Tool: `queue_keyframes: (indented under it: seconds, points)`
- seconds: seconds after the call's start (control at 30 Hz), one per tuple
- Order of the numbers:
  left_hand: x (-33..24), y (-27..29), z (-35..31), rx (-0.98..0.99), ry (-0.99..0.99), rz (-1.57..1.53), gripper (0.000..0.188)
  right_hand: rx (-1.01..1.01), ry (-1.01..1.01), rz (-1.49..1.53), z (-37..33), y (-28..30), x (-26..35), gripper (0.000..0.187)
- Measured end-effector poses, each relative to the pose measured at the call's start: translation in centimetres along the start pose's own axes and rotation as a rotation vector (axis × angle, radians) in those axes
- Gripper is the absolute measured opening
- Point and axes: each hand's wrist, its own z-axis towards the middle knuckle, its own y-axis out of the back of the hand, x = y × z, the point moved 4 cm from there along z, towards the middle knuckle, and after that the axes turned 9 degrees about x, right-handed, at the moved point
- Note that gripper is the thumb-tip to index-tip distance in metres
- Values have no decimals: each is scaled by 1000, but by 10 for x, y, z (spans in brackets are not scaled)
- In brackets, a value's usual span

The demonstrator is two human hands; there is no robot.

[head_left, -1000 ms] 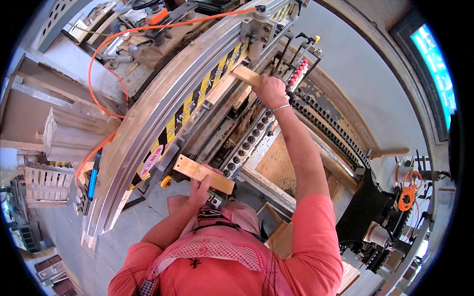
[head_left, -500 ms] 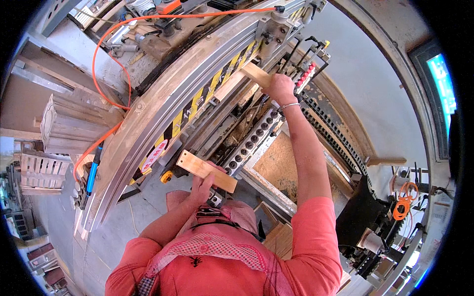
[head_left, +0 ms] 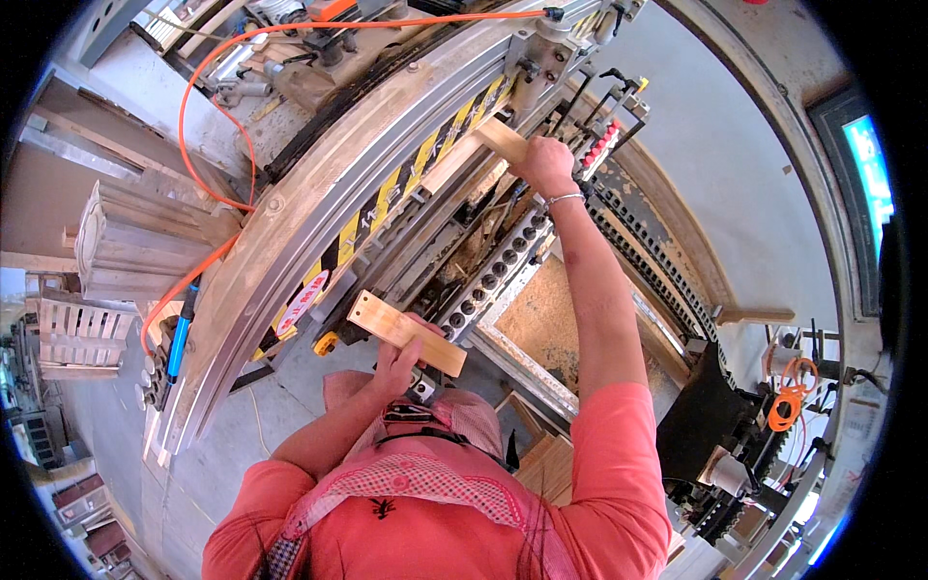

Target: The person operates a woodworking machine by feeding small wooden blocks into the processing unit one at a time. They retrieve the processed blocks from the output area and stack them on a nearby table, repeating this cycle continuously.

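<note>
My left hand (head_left: 396,365) is closed on a short flat wooden board (head_left: 387,321) in front of my waist. Two small dark holes show near that board's far left end. Farther off to the right, my right hand (head_left: 547,164) is wrapped round the near end of another wooden board (head_left: 501,142), at the machine. Beside that board's far end, a pale wooden strip (head_left: 451,167) lies along the machine's yellow-and-black striped rail (head_left: 398,186). Below and between my hands runs a metal bar with a row of round black holders (head_left: 498,271). Most of my right fingers are hidden.
A long curved metal beam (head_left: 290,198) spans the left side, with an orange hose (head_left: 198,92) over it. Sawdust covers a board (head_left: 541,314) under my right arm. Cable chains (head_left: 657,256) and a lit screen (head_left: 867,169) are on the right.
</note>
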Motion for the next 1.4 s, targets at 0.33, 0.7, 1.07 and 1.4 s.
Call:
queue_keyframes:
  seconds: [0.33,0.7,1.07,1.4]
  points:
    - [-9,-6,4,-3,-36,-12,23,-41,11,-13,0,-3,0,40]
    - [-6,-5,2,5,24,-14,26,-37,43,-50,-2,-1,1,32]
    - [-16,-12,1,-27,43,-15,27,-83,110,17,-1,-9,-4,34]
    - [-11,-10,0,-41,-2,-6,26,-58,74,11,1,-7,-1,33]
